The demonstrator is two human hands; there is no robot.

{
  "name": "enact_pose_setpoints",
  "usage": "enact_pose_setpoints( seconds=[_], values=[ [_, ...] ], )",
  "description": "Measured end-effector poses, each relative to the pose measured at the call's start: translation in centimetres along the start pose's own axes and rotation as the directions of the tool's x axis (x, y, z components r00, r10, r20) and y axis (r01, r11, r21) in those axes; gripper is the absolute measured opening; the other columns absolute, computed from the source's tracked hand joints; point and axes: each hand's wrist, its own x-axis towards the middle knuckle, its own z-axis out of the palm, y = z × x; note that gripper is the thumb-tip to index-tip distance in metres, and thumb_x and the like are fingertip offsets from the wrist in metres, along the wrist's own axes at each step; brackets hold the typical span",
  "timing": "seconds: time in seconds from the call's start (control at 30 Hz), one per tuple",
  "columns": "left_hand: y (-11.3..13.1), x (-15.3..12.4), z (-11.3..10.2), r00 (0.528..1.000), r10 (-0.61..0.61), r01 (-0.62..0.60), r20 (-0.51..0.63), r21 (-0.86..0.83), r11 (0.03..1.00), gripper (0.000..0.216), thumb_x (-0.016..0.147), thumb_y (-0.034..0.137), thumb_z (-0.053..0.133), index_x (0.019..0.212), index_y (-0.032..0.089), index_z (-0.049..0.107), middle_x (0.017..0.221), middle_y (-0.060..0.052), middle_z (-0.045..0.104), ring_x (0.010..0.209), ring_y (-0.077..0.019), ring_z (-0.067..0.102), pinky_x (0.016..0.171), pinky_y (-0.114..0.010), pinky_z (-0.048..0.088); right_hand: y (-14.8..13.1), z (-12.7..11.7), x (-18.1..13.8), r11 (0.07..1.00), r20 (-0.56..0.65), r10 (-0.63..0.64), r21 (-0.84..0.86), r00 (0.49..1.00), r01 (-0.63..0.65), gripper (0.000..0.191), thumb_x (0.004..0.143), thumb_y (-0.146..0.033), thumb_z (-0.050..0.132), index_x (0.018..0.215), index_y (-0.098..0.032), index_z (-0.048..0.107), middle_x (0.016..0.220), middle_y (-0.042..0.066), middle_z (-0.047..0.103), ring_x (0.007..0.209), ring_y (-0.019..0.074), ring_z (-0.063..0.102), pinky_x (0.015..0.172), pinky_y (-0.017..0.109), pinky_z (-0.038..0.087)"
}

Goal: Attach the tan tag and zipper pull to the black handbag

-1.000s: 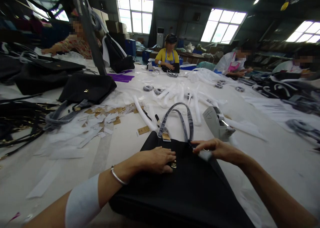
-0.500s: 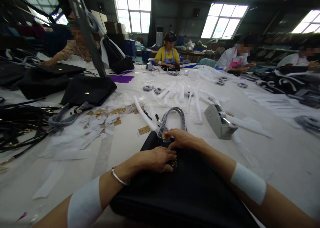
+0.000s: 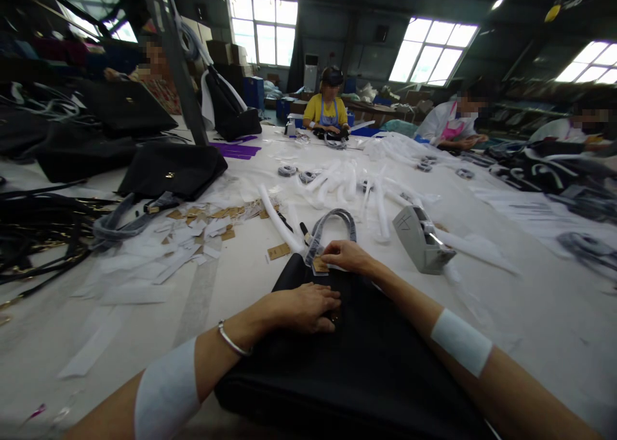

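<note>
A black handbag (image 3: 376,363) lies in front of me on the table, its clasp partly covered by my fingers. My left hand (image 3: 303,308) rests on the bag beside the clasp, with fingers stretched out. At the bag's top edge my right hand (image 3: 349,257) has its fingertips pinched on a small brown card tag (image 3: 320,264), with a white layer showing under it. Beyond the hand, the wrapped handle (image 3: 354,221) arches away from the bag. Another brown tag (image 3: 278,252) lies on the table left of the handle.
A grey tape dispenser (image 3: 423,241) stands to the right. White foam tubes (image 3: 378,209) lie ahead, with scattered paper tags (image 3: 207,231) on the left. More black bags (image 3: 171,170) and straps (image 3: 43,234) fill the left side. Several co-workers sit around the table.
My right hand has drawn back slightly from the left hand, its fingertips staying at the tag. My left hand stays on the bag. A co-worker at left has lifted a black bag's flap side.
</note>
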Motion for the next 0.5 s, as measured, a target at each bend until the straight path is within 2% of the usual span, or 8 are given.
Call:
enact_pose_setpoints(
  seconds=[0.07, 0.17, 0.27, 0.37, 0.5],
  values=[
    [0.0, 0.0, 0.0, 1.0, 0.001, -0.001, 0.005, -0.005, 1.0, 0.049, 0.09, 0.035, 0.053, 0.135, 0.014, 0.048, 0.147, -0.015, 0.041, 0.139, -0.0312, 0.032, 0.113, -0.049, 0.027, 0.3, 0.0, 0.8, 0.996, -0.09, 0.085, -0.011, 0.992, -0.086, 0.033, 0.083, -0.046, 0.058, 0.089, -0.016, 0.07, 0.086, 0.008, 0.071, 0.082, 0.0218, 0.062, 0.071, 0.029, 0.043],
    [-0.1, 0.0, 0.0, 1.0, 0.002, -0.002, 0.008, 0.0, 1.0, 0.051, 0.09, 0.035, 0.054, 0.136, 0.013, 0.046, 0.148, -0.016, 0.04, 0.139, -0.0313, 0.032, 0.114, -0.049, 0.026, 0.6, 0.6, 2.0, 0.985, -0.161, 0.171, 0.011, 0.972, -0.172, 0.036, 0.072, -0.048, 0.071, 0.088, -0.015, 0.067, 0.09, 0.011, 0.07, 0.089, 0.0259, 0.061, 0.073, 0.031, 0.042],
    [-0.2, 0.0, -0.1, 1.0, -0.01, 0.01, 0.003, -0.005, 1.0, 0.053, 0.09, 0.034, 0.055, 0.137, 0.012, 0.046, 0.148, -0.017, 0.04, 0.14, -0.0304, 0.031, 0.114, -0.047, 0.027, 0.8, 1.4, 2.8, 0.972, -0.139, 0.227, 0.096, 0.964, -0.215, 0.027, 0.062, -0.035, 0.081, 0.076, -0.017, 0.066, 0.086, 0.008, 0.069, 0.093, 0.0266, 0.061, 0.073, 0.03, 0.042],
    [-0.3, -0.1, -0.3, 0.997, -0.067, 0.065, -0.026, -0.047, 0.997, 0.055, 0.087, 0.035, 0.059, 0.136, 0.012, 0.048, 0.148, -0.016, 0.039, 0.138, -0.029, 0.035, 0.114, -0.042, 0.03, 1.1, 1.7, 2.8, 0.929, -0.11, 0.314, 0.24, 0.943, -0.281, 0.02, 0.064, -0.024, 0.077, 0.065, -0.018, 0.059, 0.073, 0.006, 0.067, 0.087, 0.0253, 0.064, 0.069, 0.029, 0.045],
    [-0.2, 0.0, -0.7, 0.993, -0.111, 0.107, -0.05, -0.071, 0.992, 0.053, 0.087, 0.037, 0.059, 0.133, 0.012, 0.052, 0.149, -0.015, 0.038, 0.135, -0.0279, 0.039, 0.114, -0.037, 0.031, 1.9, 1.3, 1.4, 0.799, -0.035, 0.384, 0.514, 0.923, -0.312, 0.023, 0.072, -0.026, 0.072, 0.072, -0.02, 0.049, 0.066, 0.003, 0.065, 0.071, 0.0207, 0.066, 0.06, 0.029, 0.05]
  ],
)
